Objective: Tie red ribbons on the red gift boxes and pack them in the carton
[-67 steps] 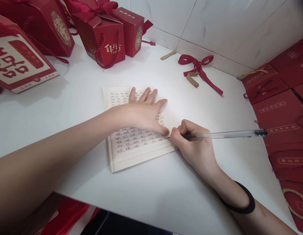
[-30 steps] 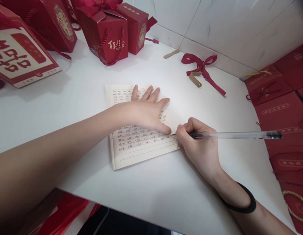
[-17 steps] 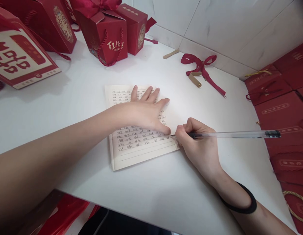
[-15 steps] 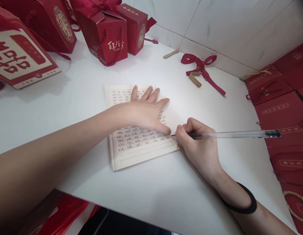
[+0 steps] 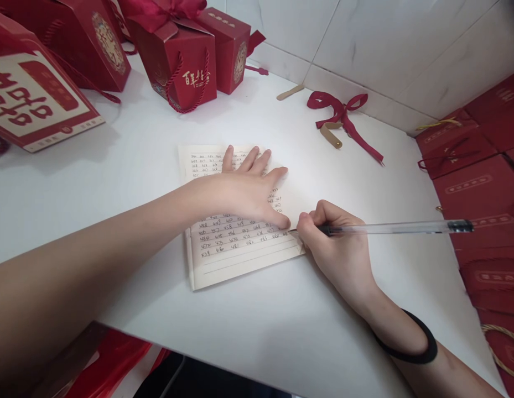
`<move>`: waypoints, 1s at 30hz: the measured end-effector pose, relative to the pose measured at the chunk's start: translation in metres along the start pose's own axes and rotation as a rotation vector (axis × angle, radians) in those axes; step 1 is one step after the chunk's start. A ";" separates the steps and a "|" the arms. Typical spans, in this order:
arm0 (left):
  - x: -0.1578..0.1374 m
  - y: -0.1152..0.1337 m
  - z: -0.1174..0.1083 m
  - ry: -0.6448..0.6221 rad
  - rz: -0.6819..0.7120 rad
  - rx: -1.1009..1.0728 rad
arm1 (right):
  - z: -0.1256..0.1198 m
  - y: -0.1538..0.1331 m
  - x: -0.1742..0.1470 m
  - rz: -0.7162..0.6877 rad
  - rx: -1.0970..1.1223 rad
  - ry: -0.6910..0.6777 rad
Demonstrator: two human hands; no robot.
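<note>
A lined notebook (image 5: 240, 268) lies on the white table (image 5: 128, 171), its page covered with rows of handwritten numbers above a few blank lines at the bottom. My left hand (image 5: 246, 190) rests flat across the page with its fingers spread, hiding part of the writing. At the page's right edge, my right hand (image 5: 339, 254) grips a clear pen (image 5: 389, 227) with a black end. The pen's tip touches the page at the end of the lowest written row, just below my left thumb. A black band circles my right wrist.
Red gift boxes (image 5: 182, 72) with rope handles stand at the back left. A dark red ribbon bow (image 5: 342, 113) and tan strips (image 5: 331, 135) lie near the tiled wall (image 5: 364, 50). Red bags (image 5: 481, 204) line the right side.
Almost nothing differs. The pen's rear end has shifted very slightly left, and its tip stays at the end of the same row.
</note>
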State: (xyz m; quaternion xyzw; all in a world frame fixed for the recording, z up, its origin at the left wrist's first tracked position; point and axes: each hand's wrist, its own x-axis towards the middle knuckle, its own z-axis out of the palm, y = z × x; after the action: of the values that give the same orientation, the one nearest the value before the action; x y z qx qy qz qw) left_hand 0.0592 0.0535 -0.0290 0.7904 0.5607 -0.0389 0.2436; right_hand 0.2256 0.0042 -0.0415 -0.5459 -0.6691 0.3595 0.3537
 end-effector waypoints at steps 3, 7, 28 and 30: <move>0.000 0.000 0.000 0.007 -0.001 -0.009 | 0.000 0.000 0.000 0.005 0.005 -0.003; 0.000 0.000 0.001 0.017 -0.003 -0.030 | 0.000 0.000 0.000 0.005 0.003 -0.004; 0.002 -0.003 0.005 0.080 -0.012 -0.042 | -0.001 0.002 -0.001 0.016 0.049 -0.030; 0.003 -0.003 0.005 0.087 -0.011 -0.041 | -0.001 0.002 0.000 0.012 0.054 -0.028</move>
State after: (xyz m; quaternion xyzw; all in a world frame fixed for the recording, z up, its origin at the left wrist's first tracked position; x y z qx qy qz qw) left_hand 0.0589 0.0545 -0.0350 0.7833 0.5756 0.0054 0.2349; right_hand 0.2270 0.0044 -0.0428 -0.5349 -0.6608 0.3872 0.3567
